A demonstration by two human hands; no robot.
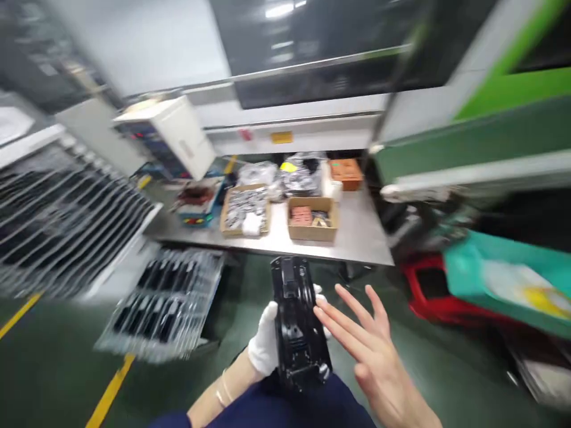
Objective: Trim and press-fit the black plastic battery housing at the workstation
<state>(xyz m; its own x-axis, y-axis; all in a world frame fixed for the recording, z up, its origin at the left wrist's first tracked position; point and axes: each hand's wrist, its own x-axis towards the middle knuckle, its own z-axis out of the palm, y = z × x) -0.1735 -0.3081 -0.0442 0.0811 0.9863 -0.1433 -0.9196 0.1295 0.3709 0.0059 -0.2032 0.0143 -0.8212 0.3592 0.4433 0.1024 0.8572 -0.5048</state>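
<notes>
Two hands meet over a dark green floor in a blurred workshop.

One white-gloved left hand [266, 343] has its fingers wrapped round a long black moulded plastic part [298, 321], held upright; the bare right hand [372, 351] sits just right of it, fingers spread wide, gripping nothing, fingertips close to the part's edge. Beyond the fingertips stands a grey steel table [357, 238] bearing open cardboard boxes [312, 219]; left of the fingers lie trays of black parts [165, 303].
</notes>
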